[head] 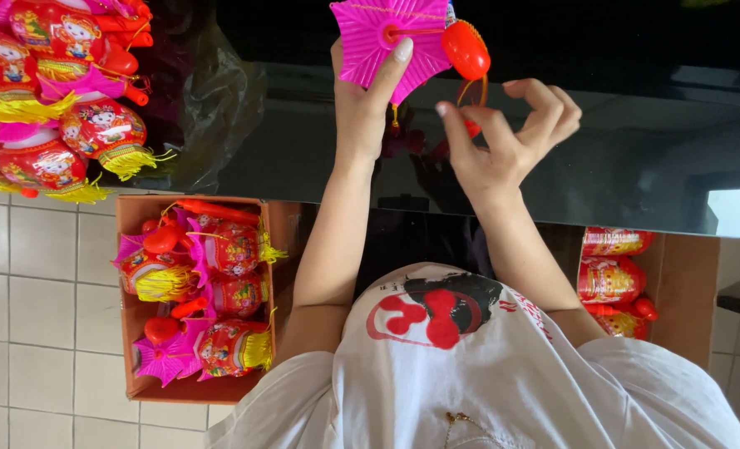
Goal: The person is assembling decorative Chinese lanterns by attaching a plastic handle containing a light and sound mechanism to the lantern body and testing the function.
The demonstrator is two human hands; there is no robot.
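Left hand [362, 100] gripped pink pleated paper lantern top [382, 37] above glossy black tabletop [636, 150], steadying it; right hand [507, 137], fingers pinched near orange string [480, 90] under red plastic handle [466, 48]; cardboard box [133, 333] of lanterns beside.

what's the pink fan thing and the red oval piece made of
Pink pleated piece: looks like thin glossy plastic or foil sheet, sharply creased, with sheen. Red oval piece: likely smooth moulded plastic, shiny highlights. Left hand holds the pink one.
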